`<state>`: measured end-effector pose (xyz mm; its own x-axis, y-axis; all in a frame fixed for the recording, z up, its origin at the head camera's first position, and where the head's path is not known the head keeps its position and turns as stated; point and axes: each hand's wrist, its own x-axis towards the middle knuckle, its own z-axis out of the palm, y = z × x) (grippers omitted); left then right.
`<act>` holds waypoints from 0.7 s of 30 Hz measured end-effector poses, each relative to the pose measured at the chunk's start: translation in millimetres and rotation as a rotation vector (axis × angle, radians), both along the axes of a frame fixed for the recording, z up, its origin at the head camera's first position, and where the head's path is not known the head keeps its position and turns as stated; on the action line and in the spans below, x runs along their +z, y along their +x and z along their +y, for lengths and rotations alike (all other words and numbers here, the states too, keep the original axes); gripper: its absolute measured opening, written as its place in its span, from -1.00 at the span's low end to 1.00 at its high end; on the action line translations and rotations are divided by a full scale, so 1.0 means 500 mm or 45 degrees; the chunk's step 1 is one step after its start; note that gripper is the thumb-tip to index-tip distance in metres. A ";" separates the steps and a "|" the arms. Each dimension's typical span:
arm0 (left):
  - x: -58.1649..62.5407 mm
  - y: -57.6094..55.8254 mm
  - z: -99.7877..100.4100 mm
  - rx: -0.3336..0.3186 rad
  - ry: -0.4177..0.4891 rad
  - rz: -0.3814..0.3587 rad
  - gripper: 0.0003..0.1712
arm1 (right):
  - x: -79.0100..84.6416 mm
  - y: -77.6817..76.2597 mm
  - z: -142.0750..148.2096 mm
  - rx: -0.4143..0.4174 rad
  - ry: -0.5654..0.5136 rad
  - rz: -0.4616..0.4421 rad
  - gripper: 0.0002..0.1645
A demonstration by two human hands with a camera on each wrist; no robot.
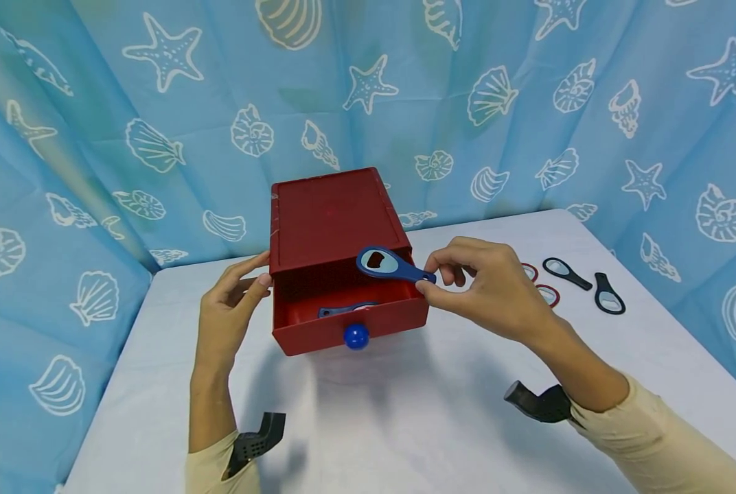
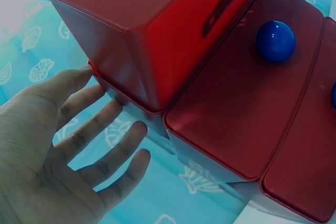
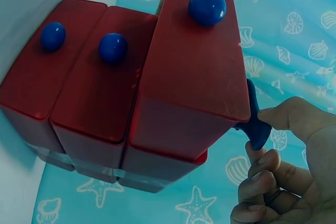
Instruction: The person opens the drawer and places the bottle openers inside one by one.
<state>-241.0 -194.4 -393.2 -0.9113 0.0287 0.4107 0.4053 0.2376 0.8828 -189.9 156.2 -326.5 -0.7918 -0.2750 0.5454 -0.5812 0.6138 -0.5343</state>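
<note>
My right hand (image 1: pixel 479 278) pinches a blue bottle opener (image 1: pixel 399 269) by the end of its handle, between thumb and fingers. Its round head, with a metal plate and a dark cut-out, hangs over the pulled-out top drawer (image 1: pixel 399 317) of a red drawer unit (image 1: pixel 337 216). Another blue bottle opener (image 1: pixel 334 311) lies inside that drawer, partly hidden by its front. At the unit's left side, my left hand (image 1: pixel 228 309) touches the edge by the drawer. The left wrist view shows its fingers (image 2: pixel 113 153) spread and mostly straight.
Black bottle openers (image 1: pixel 609 296) and red-rimmed ones (image 1: pixel 548 295) lie on the white table (image 1: pixel 176 350), right of the unit; my right hand partly covers the red ones. Lower drawers (image 3: pixel 94 72) with blue knobs are closed. A blue shell-patterned curtain (image 1: pixel 368 123) hangs behind.
</note>
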 end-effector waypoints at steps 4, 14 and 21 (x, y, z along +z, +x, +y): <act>0.000 -0.001 0.000 0.001 -0.001 -0.006 -0.56 | -0.001 -0.006 -0.008 0.039 -0.029 0.001 -0.83; -0.002 -0.004 -0.003 -0.003 0.009 0.004 -0.57 | -0.013 0.023 0.004 0.054 -0.025 0.114 -0.64; -0.001 -0.004 -0.003 0.007 -0.001 0.009 -0.56 | -0.050 0.044 0.013 -0.004 0.011 0.211 -0.57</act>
